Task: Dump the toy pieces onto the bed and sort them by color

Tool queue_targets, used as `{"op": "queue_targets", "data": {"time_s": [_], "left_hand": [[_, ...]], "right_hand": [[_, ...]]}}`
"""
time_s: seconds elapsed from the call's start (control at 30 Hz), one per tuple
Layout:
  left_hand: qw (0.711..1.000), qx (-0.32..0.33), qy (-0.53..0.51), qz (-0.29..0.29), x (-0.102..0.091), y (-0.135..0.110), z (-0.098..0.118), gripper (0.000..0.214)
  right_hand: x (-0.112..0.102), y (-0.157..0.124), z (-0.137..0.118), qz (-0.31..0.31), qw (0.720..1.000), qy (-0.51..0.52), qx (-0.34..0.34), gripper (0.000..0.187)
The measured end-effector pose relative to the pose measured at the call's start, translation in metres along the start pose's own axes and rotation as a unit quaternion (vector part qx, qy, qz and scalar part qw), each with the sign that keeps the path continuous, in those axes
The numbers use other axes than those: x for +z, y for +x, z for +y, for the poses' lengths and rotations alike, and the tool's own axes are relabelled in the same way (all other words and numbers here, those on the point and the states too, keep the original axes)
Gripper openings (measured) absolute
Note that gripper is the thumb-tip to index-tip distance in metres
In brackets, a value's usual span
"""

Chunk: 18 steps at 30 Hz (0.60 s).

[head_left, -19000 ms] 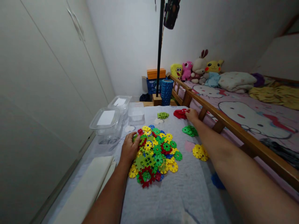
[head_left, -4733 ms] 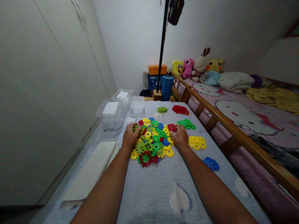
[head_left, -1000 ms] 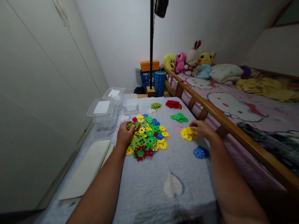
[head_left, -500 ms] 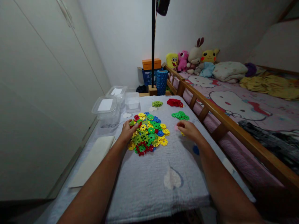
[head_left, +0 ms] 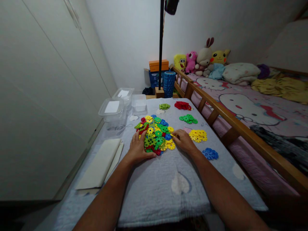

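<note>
A mixed pile of plastic snowflake discs [head_left: 157, 133] in yellow, green, blue and red lies mid-table. My left hand [head_left: 139, 148] rests on the pile's near left side, thumb and fingers spread, touching the pieces. At the pile's right edge, my right hand [head_left: 184, 140] pinches a yellow snowflake disc [head_left: 172, 135] between thumb and fingers. Sorted heaps lie to the right: yellow discs [head_left: 198, 135], blue discs [head_left: 210, 153], green discs [head_left: 189, 119] and red pieces [head_left: 183, 105]. Farther back is a heap of light green pieces [head_left: 164, 106].
Clear plastic boxes [head_left: 112, 110] stand at the back left of the cloth-covered table [head_left: 154, 199]. A folded cream sheet [head_left: 99, 165] lies at the left. A wooden bed rail [head_left: 231, 125] runs along the right, and a black pole [head_left: 161, 48] rises behind the table.
My right hand has moved left from beside the yellow heap to the pile and now pinches a yellow disc. My left hand has come nearer me, spreading over the pile's near side.
</note>
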<state>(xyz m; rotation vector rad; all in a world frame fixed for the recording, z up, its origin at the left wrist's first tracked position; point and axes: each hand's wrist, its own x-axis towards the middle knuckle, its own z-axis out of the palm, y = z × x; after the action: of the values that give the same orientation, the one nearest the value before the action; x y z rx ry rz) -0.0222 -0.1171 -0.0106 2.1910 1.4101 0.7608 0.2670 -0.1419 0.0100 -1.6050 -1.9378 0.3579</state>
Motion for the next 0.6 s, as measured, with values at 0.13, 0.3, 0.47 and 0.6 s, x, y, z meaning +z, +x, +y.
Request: {"op": "queue_targets", "data": {"time_s": [0.13, 0.3, 0.47, 0.6], "left_hand": [[1.0, -0.005, 0.026, 0.009, 0.002, 0.0, 0.002, 0.117], [1.0, 0.003, 0.024, 0.018, 0.0, 0.004, 0.003, 0.101], [0.997, 0.021, 0.007, 0.067, -0.002, 0.006, 0.0, 0.089], [0.995, 0.034, -0.002, 0.093, -0.004, 0.007, -0.002, 0.081]], "right_hand": [[-0.002, -0.002, -0.003, 0.019, 0.999, 0.03, 0.036, 0.02], [-0.003, -0.004, -0.003, 0.08, 0.99, 0.055, 0.103, 0.03], [-0.013, -0.001, 0.007, 0.136, 0.985, 0.052, 0.089, 0.025], [-0.035, -0.001, 0.025, 0.197, 0.975, 0.027, 0.098, 0.027]]}}
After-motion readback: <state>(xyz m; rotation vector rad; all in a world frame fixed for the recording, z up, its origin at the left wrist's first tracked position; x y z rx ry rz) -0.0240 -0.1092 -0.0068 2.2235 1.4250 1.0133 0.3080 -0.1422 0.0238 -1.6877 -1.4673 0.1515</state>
